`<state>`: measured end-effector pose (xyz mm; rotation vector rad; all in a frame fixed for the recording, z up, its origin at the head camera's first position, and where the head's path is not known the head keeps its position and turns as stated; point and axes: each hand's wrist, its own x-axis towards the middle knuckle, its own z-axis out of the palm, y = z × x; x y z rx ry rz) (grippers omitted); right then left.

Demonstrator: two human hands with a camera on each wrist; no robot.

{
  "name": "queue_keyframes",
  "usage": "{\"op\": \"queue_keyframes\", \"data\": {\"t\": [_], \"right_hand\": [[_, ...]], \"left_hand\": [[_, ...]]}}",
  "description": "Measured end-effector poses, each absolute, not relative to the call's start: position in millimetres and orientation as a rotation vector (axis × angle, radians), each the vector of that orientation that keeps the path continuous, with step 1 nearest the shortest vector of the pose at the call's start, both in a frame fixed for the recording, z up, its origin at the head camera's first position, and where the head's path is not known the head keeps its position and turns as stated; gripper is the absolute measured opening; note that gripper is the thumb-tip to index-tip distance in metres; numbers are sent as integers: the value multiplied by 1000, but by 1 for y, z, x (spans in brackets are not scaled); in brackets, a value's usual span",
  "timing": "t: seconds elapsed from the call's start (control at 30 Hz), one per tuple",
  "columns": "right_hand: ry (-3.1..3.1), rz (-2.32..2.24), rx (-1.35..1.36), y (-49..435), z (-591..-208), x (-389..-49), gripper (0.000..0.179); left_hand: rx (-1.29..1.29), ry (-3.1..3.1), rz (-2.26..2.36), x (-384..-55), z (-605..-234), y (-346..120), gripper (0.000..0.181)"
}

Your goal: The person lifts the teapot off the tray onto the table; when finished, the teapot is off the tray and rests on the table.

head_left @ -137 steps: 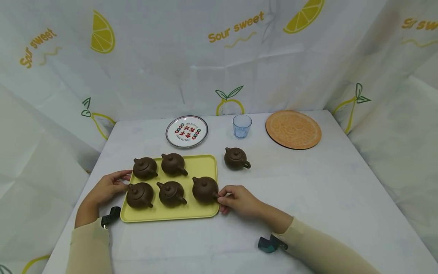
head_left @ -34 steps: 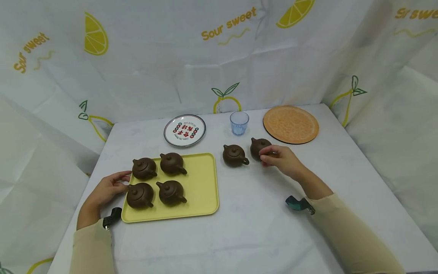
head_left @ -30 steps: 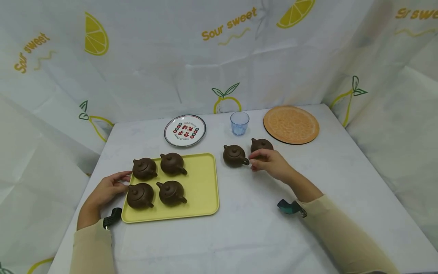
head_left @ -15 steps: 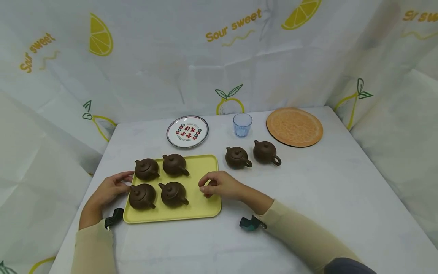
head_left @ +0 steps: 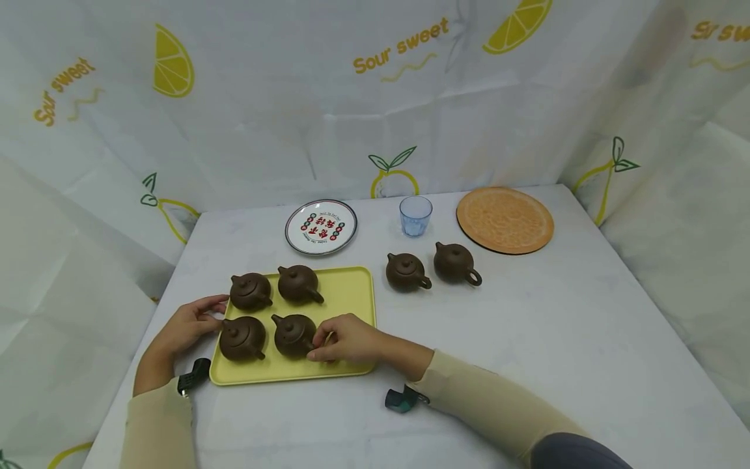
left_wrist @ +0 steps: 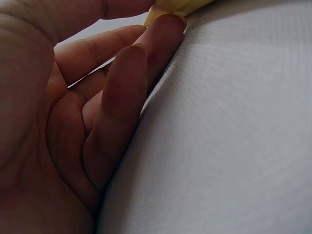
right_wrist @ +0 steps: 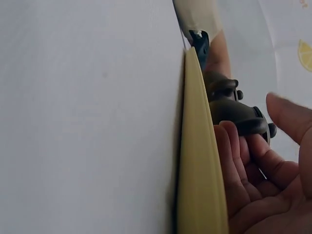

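With your left hand (head_left: 184,331) relaxed at the tray (head_left: 354,293) and right hand (head_left: 349,340) loosely spread, hold the likely rigid, fragile teapot (head_left: 290,335) near the tray's front middle by its handle (right_wrist: 250,127).

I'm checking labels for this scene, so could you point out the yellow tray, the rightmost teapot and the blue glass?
Yellow tray (head_left: 350,292): head view, bare surface toward its far right corner.
Rightmost teapot (head_left: 453,263): head view, rounded body.
Blue glass (head_left: 415,225): head view, side wall.
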<state>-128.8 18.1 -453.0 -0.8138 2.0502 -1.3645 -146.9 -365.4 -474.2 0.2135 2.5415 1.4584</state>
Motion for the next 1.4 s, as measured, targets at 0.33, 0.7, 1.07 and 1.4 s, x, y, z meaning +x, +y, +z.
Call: {"op": "queue_keyframes", "data": {"t": [0.33, 0.7, 1.07, 1.4], "right_hand": [[2016, -1439, -715, 12, -460, -121, 8], [2245, -1206, -835, 19, -448, -119, 7], [2218, -1323, -813, 33, -438, -121, 5], [2174, -1417, -740, 58, -421, -129, 5]], "left_hand": [[212, 2559, 1429, -146, -477, -364, 58], [191, 2555, 1426, -145, -478, -365, 60], [209, 2557, 1431, -145, -476, -365, 60], [208, 2578, 1403, -148, -474, -367, 59]]}}
